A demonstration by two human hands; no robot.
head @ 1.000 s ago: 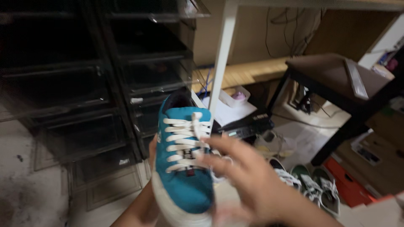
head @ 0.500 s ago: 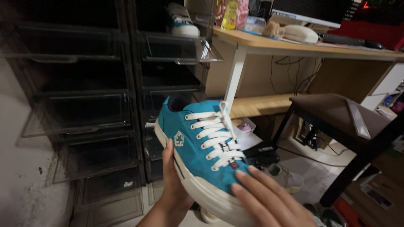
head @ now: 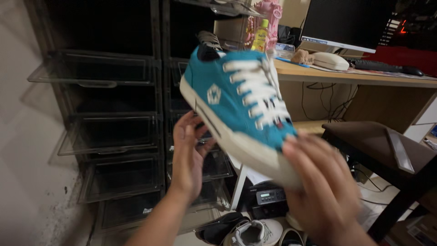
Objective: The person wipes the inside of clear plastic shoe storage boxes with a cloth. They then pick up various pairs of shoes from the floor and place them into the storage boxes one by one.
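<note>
Right hand (head: 325, 191) cupped around the toe of the teal sneaker (head: 236, 102), fingers curled over the white rubber edge, blurred with motion. Left hand (head: 186, 152) spread open beneath the sole, fingertips just touching the underside near the heel. Lifted higher than half a second ago, from waist level to in front of the stacked clear shoe drawers (head: 114, 132), heel now raised and pointed at an upper compartment. Probably heading for a drawer, though none held open by either hand. Beyond: wooden table (head: 355, 77) with monitor (head: 348, 23), dark stool (head: 378, 141), more shoes on the floor (head: 255, 232).
</note>
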